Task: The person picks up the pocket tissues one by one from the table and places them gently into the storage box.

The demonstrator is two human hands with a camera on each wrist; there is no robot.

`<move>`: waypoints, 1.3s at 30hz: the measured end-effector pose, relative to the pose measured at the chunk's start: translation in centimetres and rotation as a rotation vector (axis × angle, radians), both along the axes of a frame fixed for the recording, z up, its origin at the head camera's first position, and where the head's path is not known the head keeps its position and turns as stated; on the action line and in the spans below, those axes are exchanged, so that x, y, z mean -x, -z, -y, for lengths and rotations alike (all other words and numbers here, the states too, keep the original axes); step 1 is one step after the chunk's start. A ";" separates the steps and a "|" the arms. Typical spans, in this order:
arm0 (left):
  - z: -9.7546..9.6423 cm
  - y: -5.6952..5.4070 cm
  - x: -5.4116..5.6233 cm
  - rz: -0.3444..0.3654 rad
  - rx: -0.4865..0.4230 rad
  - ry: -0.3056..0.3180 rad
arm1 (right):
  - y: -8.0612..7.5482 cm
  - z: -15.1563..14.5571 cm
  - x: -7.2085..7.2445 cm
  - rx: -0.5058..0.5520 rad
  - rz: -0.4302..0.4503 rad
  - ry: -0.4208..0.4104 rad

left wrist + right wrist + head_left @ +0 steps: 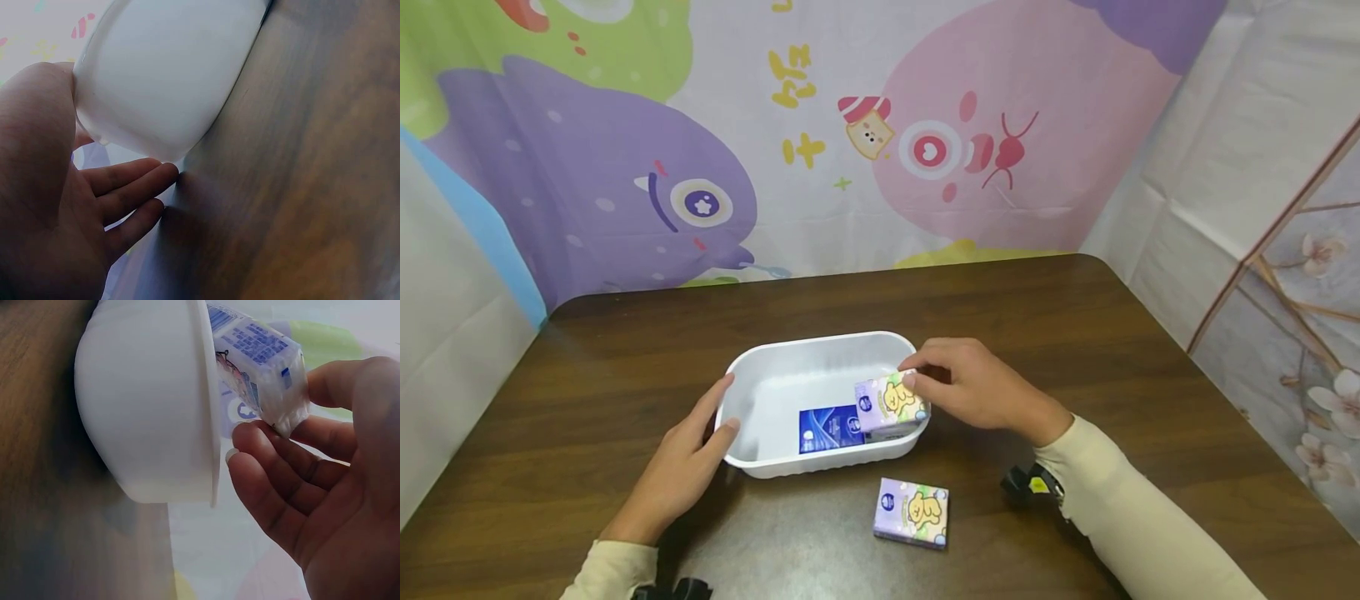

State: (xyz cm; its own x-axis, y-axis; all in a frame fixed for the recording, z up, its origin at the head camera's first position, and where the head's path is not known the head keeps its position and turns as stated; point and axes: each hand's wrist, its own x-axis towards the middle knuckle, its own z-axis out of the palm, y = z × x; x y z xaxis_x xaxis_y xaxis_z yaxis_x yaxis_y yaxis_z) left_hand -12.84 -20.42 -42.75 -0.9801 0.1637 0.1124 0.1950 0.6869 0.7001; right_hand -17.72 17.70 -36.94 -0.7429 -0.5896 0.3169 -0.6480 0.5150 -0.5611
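A white plastic basin (775, 392) stands on the table. My left hand (681, 462) holds its left end, thumb and index finger over the rim; in the left wrist view the other fingers (134, 190) stretch loosely beside its wall. My right hand (973, 383) pinches a purple and yellow tissue pack (883, 402) with a bear print, tilted at the basin's right end. In the right wrist view the pack's wrapped end (281, 394) shows between thumb and fingers. Inside the basin lies a blue tissue pack (829, 429), partly hidden by the held one.
Another bear-print tissue pack (912, 512) lies flat on the brown wooden table (1015, 308), in front of the basin. A cartoon-printed cloth (820, 217) hangs behind the table. Black wrist devices (1030, 486) sit by both sleeves.
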 end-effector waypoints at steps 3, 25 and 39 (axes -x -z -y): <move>0.0 0.0 0.0 0.001 0.005 -0.002 | 0.2 0.1 0.1 0.042 -0.012 -0.005; 0.1 -0.1 0.1 0.015 -0.009 -0.001 | 0.9 1.4 -0.2 0.136 -0.037 0.040; 0.2 0.1 0.1 0.000 -0.004 0.001 | 1.0 1.8 -0.2 0.138 -0.031 0.080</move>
State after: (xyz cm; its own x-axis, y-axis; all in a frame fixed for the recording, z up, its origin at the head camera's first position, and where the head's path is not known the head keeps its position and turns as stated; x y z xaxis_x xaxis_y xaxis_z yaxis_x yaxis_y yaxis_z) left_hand -12.92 -20.66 -42.82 -0.9799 0.1643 0.1134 0.1960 0.6840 0.7027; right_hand -17.53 15.90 -37.95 -0.7744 -0.4780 0.4145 -0.6261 0.4850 -0.6105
